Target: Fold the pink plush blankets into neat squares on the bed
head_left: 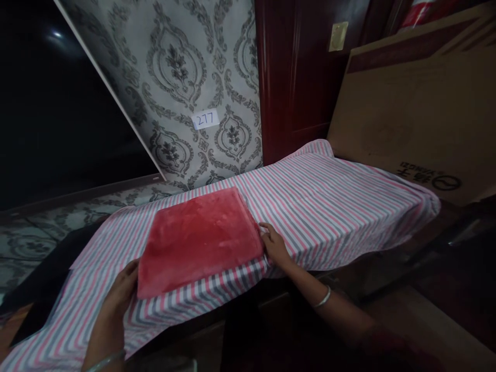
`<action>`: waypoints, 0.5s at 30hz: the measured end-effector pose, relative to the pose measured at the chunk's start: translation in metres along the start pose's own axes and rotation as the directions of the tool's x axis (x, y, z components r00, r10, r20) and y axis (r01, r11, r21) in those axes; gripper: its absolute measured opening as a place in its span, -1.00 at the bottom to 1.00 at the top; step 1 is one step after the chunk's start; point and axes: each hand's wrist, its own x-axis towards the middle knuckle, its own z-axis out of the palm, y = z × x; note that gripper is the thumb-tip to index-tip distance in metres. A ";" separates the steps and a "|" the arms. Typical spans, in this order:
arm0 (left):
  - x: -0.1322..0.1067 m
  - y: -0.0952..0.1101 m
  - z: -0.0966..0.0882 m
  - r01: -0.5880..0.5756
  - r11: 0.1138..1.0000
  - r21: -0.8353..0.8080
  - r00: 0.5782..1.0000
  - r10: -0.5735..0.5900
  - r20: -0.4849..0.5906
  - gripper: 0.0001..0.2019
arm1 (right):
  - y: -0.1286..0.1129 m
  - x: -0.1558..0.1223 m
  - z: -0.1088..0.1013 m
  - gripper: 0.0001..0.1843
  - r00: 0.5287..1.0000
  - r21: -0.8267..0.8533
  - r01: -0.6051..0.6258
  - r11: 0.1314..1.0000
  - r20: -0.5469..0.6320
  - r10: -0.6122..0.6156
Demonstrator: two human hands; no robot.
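Observation:
A folded red plush cloth (201,237) lies flat as a rough rectangle near the front edge of the striped cover. Layers show along its right side. My left hand (122,287) is at the lower left edge of the cloth, its fingers curled against that side and partly hidden. At the right edge, my right hand (275,245) has its fingers bent round the border of the cloth. Under the cloth and both hands spreads a pink, grey and white striped cover (310,196), draping over the front of a long surface.
A large cardboard box (418,113) leans at the right behind the cover. On the left is a big dark screen (65,113). Patterned wallpaper (174,67) with a paper label (205,119) reading 277 and a dark red door panel (298,77) stand behind.

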 end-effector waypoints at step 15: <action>0.007 0.011 0.018 0.080 0.989 -0.128 0.996 -0.076 0.036 -0.47 | 0.002 0.022 -0.010 -0.77 0.957 0.044 -0.060 0.997 0.288 0.045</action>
